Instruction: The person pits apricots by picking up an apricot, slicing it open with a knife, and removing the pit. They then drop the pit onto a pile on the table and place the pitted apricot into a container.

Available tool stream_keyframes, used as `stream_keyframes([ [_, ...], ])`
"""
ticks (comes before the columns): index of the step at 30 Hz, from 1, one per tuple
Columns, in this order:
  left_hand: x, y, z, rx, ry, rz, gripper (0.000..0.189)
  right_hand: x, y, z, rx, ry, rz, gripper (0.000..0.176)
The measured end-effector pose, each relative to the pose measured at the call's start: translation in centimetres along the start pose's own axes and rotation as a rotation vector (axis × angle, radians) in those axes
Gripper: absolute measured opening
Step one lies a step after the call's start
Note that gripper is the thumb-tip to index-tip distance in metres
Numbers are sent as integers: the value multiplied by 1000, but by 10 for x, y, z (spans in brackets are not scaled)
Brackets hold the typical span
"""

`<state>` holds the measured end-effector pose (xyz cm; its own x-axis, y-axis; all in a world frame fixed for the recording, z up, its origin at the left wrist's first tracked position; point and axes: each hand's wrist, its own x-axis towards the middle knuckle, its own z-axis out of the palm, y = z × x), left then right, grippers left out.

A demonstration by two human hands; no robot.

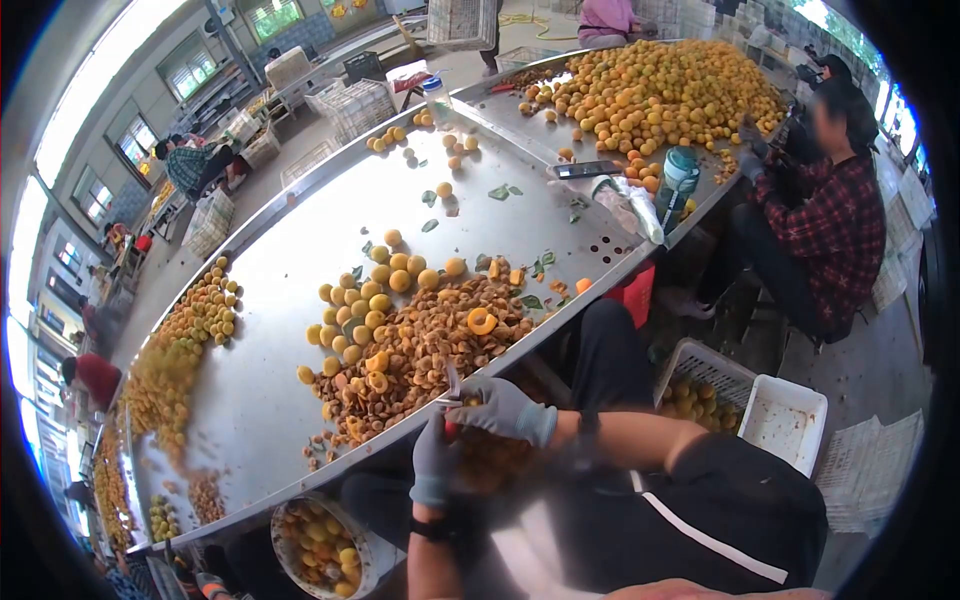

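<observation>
Two grey-gloved hands (497,409) curl in, slim silvery blade (453,381) between!
Likely cutting, exact grip unclear; next needs steadiness.

No writing, brand, number or sign can be read; any marks on the teal bottle (677,182), the dark phone (588,170) or the blue-capped bottle (435,97) are too small to make out.

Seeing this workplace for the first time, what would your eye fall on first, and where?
Probably the huge mound of orange fruit, at the upper right. Next, the brown heap on the metal table, with yellow fruit behind it. Just below, the gloved left hand and right hand sit close together.
</observation>
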<state>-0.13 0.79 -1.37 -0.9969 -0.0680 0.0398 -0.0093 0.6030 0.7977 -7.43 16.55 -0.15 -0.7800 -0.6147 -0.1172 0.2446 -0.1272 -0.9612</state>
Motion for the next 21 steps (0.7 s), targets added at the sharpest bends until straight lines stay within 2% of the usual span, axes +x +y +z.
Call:
stream_keyframes([
  [1,1,5,9,-498,-6,-174,23,-8,-12,3,-610,102,-325,25],
  [2,1,11,16,-996,-15,-352,18,-15,-25,5,-609,107,-326,25],
  [3,-2,21,17,-1236,-91,-433,20,-20,-36,8,-832,54,-382,27],
  [4,-2,19,22,-1234,-94,-434,20,-23,-41,10,-1055,-2,-435,30],
  [6,-2,11,33,-1125,125,-328,20,-23,-41,11,-1023,-35,-439,27],
  [7,-3,47,20,-1350,113,-411,21,-22,-37,9,-802,44,-397,27],
  [8,-7,57,17,-1348,110,-411,21,-20,-32,6,-581,119,-353,28],
  [10,-11,72,13,-888,233,-213,20,-21,-38,-10,132,21,108,27],
  [11,-9,86,13,-1105,283,-351,17,-27,-44,-20,198,-52,223,28],
  [12,-10,75,11,-1103,284,-345,17,-35,-46,-29,263,-126,336,30],
  [14,-9,44,5,-927,264,-252,16,-21,48,-58,-489,-536,-564,35],
  [16,-8,47,8,-1010,258,-256,15,-40,40,-44,-386,-633,-689,46],
  [17,-9,47,11,-1087,159,-209,15,-53,36,-38,-395,-631,-691,46],
  [18,-9,49,14,-1160,59,-165,15,-65,32,-32,129,-658,-166,46],
  [19,-12,58,18,-1032,87,-258,17,-72,29,-29,641,-625,370,47],
  [20,-13,60,20,-1032,86,-254,17,-73,27,-29,638,-625,367,47],
  [21,-15,60,21,-1028,80,-230,18,-73,25,-29,408,-609,260,46],
])
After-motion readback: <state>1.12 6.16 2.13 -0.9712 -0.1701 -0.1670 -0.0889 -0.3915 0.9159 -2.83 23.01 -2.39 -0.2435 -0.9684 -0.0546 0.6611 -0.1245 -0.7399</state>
